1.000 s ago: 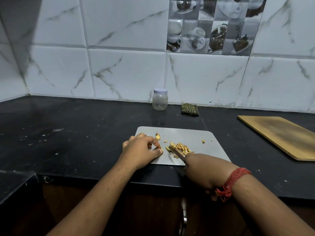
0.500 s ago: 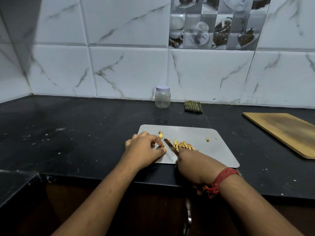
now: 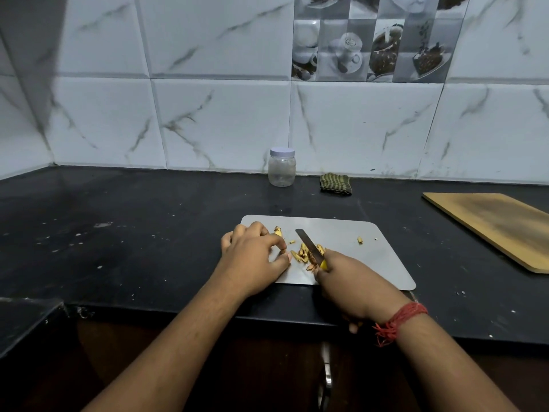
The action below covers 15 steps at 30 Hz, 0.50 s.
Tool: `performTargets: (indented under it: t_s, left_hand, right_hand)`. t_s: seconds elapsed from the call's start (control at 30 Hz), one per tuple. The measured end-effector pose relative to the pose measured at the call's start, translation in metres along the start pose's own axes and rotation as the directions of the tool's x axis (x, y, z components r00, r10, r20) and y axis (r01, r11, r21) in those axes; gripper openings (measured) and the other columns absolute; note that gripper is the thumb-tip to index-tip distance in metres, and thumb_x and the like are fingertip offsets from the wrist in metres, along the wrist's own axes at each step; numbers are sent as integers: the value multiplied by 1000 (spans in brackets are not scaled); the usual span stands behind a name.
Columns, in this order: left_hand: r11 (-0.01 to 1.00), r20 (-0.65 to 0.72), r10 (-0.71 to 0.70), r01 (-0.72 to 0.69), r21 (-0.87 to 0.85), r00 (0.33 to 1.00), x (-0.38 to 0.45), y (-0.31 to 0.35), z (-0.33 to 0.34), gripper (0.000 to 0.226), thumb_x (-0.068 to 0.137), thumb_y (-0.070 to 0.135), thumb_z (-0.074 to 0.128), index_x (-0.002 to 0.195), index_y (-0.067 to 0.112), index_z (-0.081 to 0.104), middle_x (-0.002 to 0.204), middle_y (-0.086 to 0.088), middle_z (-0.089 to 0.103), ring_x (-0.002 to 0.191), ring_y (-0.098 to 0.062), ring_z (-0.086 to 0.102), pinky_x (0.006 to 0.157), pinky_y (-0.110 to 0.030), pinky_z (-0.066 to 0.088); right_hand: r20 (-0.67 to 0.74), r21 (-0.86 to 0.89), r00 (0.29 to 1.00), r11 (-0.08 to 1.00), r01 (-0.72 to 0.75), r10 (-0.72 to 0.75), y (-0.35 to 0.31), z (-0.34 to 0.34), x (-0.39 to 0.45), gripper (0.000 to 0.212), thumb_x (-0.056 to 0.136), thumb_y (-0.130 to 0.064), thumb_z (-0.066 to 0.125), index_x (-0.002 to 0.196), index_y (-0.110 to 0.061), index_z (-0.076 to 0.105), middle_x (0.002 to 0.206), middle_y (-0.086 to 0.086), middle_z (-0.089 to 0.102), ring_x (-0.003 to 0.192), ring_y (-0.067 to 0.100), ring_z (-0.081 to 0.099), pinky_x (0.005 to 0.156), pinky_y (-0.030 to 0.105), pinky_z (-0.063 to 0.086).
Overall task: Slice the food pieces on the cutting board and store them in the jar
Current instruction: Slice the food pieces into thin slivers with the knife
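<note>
Head view, looking down: one grey cutting board [image 3: 350, 233] lies on one black counter [image 3: 148, 221], and both hands work over its near-left part. One knife [image 3: 309, 244] is gripped by the right hand [image 3: 353, 285], fingers wrapped round its yellow handle, the blade slanting up and to the left from the fist. One loose heap of sliced pieces [image 3: 306, 254] lies right under and beside the blade, just left of that grip. The left hand [image 3: 255, 257] sits with fingers curled, thumb and forefinger tips pinched together on a small bit at the board, just left of the heap; what it pinches is too small to name. Beyond its knuckles lies one larger uncut piece [image 3: 278, 231], and one stray bit [image 3: 360, 239] lies to the right of the knife. One clear jar [image 3: 282, 168], white lid on, stands well beyond both hands at the tiled wall, with one folded striped cloth [image 3: 335, 184] just to its right. One wooden board [image 3: 496, 226] lies far right, and one red thread band [image 3: 398, 321] circles the right wrist.
</note>
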<state>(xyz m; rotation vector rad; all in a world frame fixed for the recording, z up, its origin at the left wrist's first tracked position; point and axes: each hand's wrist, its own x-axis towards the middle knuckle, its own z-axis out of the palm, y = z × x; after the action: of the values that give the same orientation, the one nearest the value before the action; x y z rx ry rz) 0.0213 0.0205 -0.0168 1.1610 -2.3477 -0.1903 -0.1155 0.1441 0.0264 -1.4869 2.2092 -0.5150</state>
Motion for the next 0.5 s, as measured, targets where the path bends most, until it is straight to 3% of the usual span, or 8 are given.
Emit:
performTargets:
  t_s: [0.1,0.27,0.43,0.5]
  left_hand:
    - [999,-59,16,-14,43,998,-1,0,0,22,90,52,56,103,38,66,111,18,45,117,-10,36,115,-39,18]
    - [999,30,-3,4,-32,1000,1,-1,0,22,91,53,55,109,43,64,114,19,49,120,-11,36,116,-41,18]
    - [996,21,-16,18,-92,1000,2,-2,-1,30,96,48,53,124,42,60,119,20,52,125,-11,36,117,-42,18]
    - [996,41,-12,15,-84,999,2,-2,0,25,97,47,52,119,44,63,114,22,51,123,-11,36,116,-42,19]
  right_hand:
    - [-8,20,1000,1000,13,-13,2,1,-3,14,100,-24,37,104,-13,47,90,8,57,46,19,57,33,25,44]
    - [-4,66,1000,997,28,-28,3,1,-6,17,100,-29,37,104,-15,46,93,7,56,45,20,59,34,22,42]
    - [-1,106,999,994,37,-37,4,0,-9,18,100,-32,37,103,-16,46,94,7,55,43,21,60,35,24,44]
    - [-2,114,999,993,39,-39,4,0,-9,18,100,-32,37,104,-16,46,95,7,55,41,20,58,35,23,43]
